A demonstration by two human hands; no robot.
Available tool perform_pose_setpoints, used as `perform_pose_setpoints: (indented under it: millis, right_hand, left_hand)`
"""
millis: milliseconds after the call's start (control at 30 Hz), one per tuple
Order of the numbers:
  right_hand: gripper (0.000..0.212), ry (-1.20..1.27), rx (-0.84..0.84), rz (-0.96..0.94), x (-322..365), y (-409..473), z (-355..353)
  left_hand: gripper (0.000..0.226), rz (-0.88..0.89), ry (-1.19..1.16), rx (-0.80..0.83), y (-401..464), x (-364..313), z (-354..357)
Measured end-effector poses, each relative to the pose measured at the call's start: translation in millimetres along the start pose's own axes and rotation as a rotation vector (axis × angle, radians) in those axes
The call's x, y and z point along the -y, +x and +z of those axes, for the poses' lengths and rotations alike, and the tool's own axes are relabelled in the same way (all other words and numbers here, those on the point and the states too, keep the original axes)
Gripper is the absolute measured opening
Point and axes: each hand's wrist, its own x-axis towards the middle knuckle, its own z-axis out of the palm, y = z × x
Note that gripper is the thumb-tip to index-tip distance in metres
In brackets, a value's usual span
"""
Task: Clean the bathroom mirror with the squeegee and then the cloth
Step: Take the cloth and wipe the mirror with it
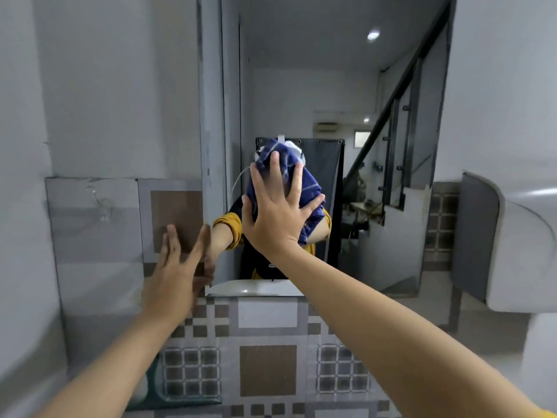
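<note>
The tall bathroom mirror (316, 86) hangs on the wall straight ahead. My right hand (277, 215) presses a blue checked cloth (289, 167) flat against the lower middle of the glass, fingers spread over it. My left hand (177, 276) rests with fingers apart on the wall at the mirror's lower left corner, holding nothing. The reflection shows a person in yellow sleeves behind the cloth. No squeegee is in view.
Patterned grey and brown tiles (268, 369) cover the wall below the mirror. A clear hook (102, 206) sticks to the tiled wall at left. A white fixture (524, 251) juts out at right. A staircase shows in the reflection.
</note>
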Motion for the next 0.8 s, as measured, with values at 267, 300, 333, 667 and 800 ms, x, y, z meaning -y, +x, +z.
perform_pose_setpoints:
  millis: [267,300,333,667,800]
  right_hand:
    - [0.055,-0.064,0.136,-0.486,44.2,5.2,17.2]
    - [0.055,-0.070,0.142,-0.540,39.7,4.9,17.5]
    - [0.054,-0.072,0.145,-0.603,33.1,4.4,16.5]
    - [0.055,-0.187,0.165,-0.737,-88.7,-13.8,-22.5]
    - [0.053,-0.239,0.160,-0.653,-145.5,-22.3,-39.7]
  left_hand:
    - [0.104,0.065,0.016,0.004,-9.5,7.4,8.6]
    - [0.102,0.068,0.033,0.001,-10.4,8.2,9.8]
    - [0.099,0.072,0.054,-0.006,-11.5,8.4,10.1]
    - [0.093,0.130,0.085,-0.023,-18.5,10.7,10.4]
    - [0.097,0.122,0.104,-0.006,-17.8,11.0,11.3]
